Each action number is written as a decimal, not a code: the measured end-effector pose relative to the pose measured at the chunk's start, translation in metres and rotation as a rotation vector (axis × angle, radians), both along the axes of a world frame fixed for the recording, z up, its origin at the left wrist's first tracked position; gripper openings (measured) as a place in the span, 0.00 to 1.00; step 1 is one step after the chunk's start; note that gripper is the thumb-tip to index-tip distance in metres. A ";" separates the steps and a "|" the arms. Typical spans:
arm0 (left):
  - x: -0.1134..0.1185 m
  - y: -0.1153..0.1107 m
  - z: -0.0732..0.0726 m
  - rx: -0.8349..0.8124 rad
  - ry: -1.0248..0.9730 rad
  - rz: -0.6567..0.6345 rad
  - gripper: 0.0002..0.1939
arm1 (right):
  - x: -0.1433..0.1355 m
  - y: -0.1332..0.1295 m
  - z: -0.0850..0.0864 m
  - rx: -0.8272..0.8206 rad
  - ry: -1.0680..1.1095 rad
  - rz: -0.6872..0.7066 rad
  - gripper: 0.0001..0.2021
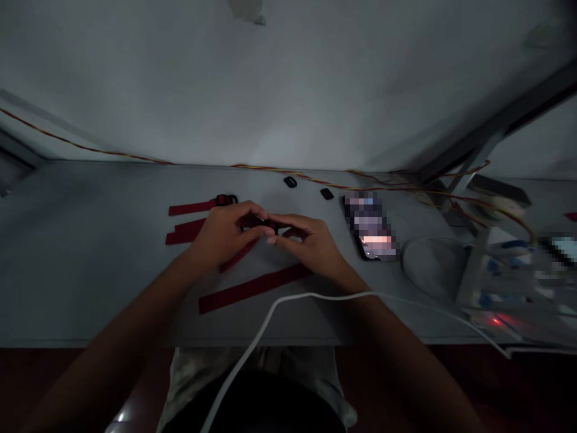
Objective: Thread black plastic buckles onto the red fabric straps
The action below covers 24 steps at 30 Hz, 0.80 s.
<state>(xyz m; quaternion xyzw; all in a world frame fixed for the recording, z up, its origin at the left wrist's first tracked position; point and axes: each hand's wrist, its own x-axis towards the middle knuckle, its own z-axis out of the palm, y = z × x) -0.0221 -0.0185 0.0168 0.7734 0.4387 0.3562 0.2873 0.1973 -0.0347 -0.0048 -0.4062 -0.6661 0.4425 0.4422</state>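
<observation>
My left hand (225,231) and my right hand (315,243) meet over the table, with fingertips pinched around a small black buckle (270,225). Fingers cover most of this buckle. A red strap (238,256) slants down from under my left hand; whether it runs through the buckle I cannot tell. Beside my left wrist lie more red strap pieces (187,232). Behind them is a red strap (192,208) with a black buckle (224,200) at its end. Another red strap (252,290) lies nearer the front edge, its right end reaching below my right hand.
Two black slide buckles (290,181) (327,193) lie toward the back. A lit phone (370,227) rests right of my hands. One white cable (311,294) crosses in front of my right forearm. Twisted wires (315,179) run along the wall; a white box (496,282) stands far right.
</observation>
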 end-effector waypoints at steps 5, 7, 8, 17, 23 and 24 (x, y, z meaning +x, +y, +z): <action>0.009 0.003 -0.020 0.195 -0.225 -0.014 0.11 | -0.003 0.003 -0.002 -0.233 0.308 -0.105 0.18; 0.008 0.003 -0.026 0.301 -0.224 -0.020 0.05 | -0.004 0.003 -0.003 -0.284 0.345 -0.104 0.18; 0.008 0.002 -0.027 0.343 -0.212 -0.012 0.05 | -0.004 0.004 -0.004 -0.303 0.351 -0.102 0.18; 0.016 -0.003 -0.031 0.545 -0.157 -0.050 0.12 | 0.000 0.002 0.002 -0.607 0.444 0.068 0.18; 0.012 -0.003 -0.030 0.465 -0.153 -0.071 0.07 | 0.001 -0.001 0.002 -0.642 0.406 0.112 0.16; 0.011 -0.003 -0.031 0.452 -0.137 -0.078 0.07 | 0.000 -0.001 0.002 -0.625 0.371 0.101 0.16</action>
